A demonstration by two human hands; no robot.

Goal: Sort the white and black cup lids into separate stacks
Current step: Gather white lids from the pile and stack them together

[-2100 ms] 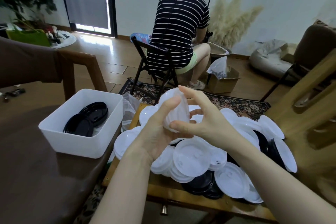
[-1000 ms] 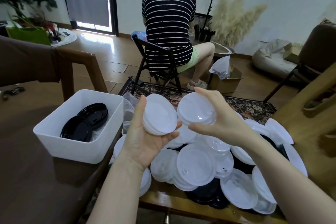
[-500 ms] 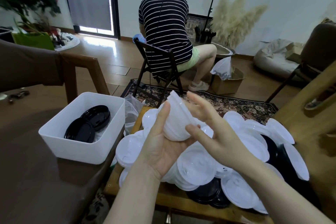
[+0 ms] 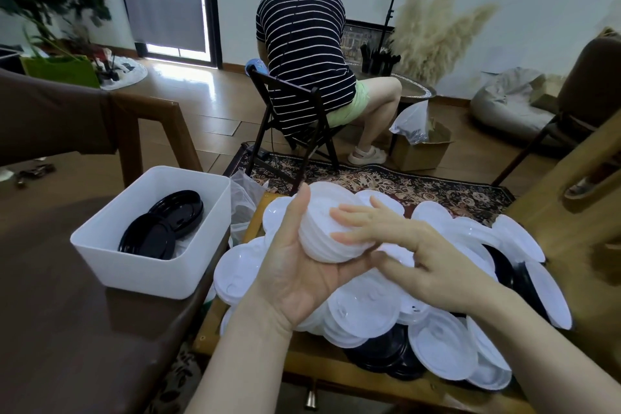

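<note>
My left hand (image 4: 295, 272) grips a stack of white lids (image 4: 322, 232) above the table, thumb up along its left side. My right hand (image 4: 413, 255) lies with straight fingers pressed flat against the stack's right face. Below them a heap of loose white lids (image 4: 363, 312) covers the small wooden table (image 4: 302, 360), with black lids (image 4: 383, 356) showing underneath at the front and right. A white bin (image 4: 148, 265) at the left holds two stacks of black lids (image 4: 158, 228).
The bin stands on a brown padded seat (image 4: 67, 329) at my left. A person in a striped shirt (image 4: 302, 44) sits on a folding chair beyond the table, back turned. A wooden frame (image 4: 571, 198) rises at the right, and a patterned rug lies beyond.
My right hand brought a white lid onto the stack in my left hand and now presses flat against it. The view dipped slightly lower.
</note>
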